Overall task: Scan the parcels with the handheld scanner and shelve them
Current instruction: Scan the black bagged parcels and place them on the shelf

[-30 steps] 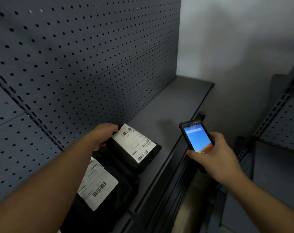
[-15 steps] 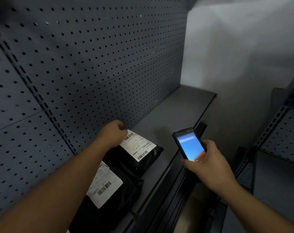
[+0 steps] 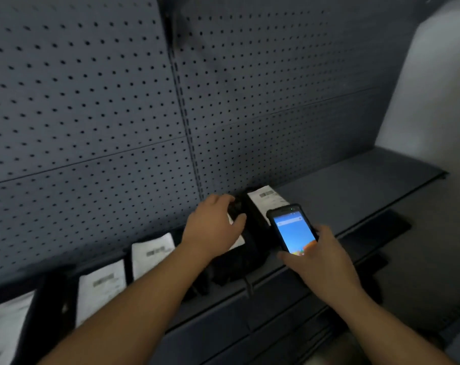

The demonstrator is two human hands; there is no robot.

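Observation:
My left hand grips the top edge of a black parcel that stands on the dark shelf against the pegboard. A white label on a parcel shows just behind the scanner. My right hand holds the handheld scanner, its blue screen lit, in front of and partly covering the parcels. More black parcels with white labels stand in a row along the shelf to the left, blurred.
A dark perforated back panel rises behind the shelf. A pale wall ends the bay at the right. Bare shelf surface stretches to the right of the parcels. A lower shelf level lies below the front edge.
The view has swung left, showing more labelled parcels along the shelf. My left hand has shifted onto the parcel's top edge, and the scanner has come closer, now overlapping the parcel.

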